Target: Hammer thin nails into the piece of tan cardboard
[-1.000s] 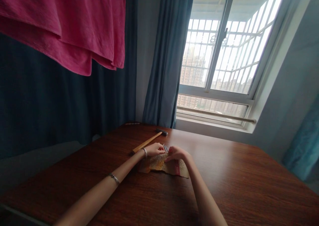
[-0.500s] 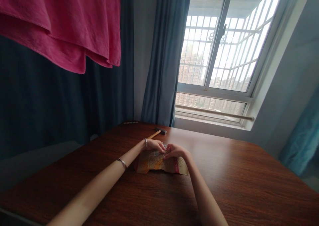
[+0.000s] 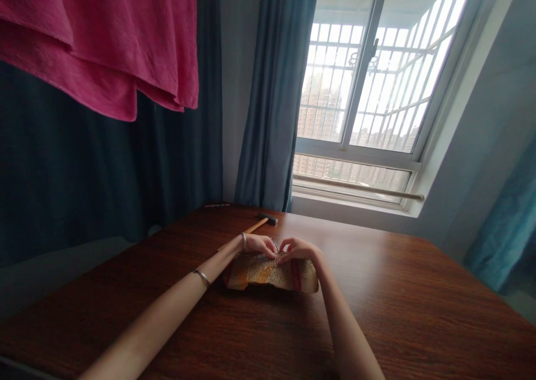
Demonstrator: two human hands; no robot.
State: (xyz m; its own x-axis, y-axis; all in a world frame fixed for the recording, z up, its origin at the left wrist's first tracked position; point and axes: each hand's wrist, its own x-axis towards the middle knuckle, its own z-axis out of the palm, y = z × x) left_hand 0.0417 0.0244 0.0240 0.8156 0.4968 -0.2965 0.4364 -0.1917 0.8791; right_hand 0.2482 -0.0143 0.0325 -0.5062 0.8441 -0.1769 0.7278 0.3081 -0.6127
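Observation:
A tan, speckled piece of material (image 3: pixel 268 274) with a red stripe near its right end lies on the wooden table (image 3: pixel 397 313). My left hand (image 3: pixel 260 245) rests at its far edge with fingers curled round a small pronged metal tool (image 3: pixel 275 244). My right hand (image 3: pixel 298 251) sits just to the right, fingers pinched together on the material's far edge beside the tool. Both forearms reach in from the bottom of the view; the left one wears two bracelets.
A hammer (image 3: pixel 260 224) with a wooden handle lies just behind my left hand. A small dark object (image 3: pixel 218 205) sits at the table's far left edge. Pink cloth (image 3: pixel 96 39) hangs top left. Blue curtains (image 3: pixel 272 90) and a barred window (image 3: pixel 372 84) stand behind the table.
The view has tilted slightly, so the pink cloth and window sit a little further left and up. Both hands stay together at the material's far edge; the material now lies flatter and squarer.

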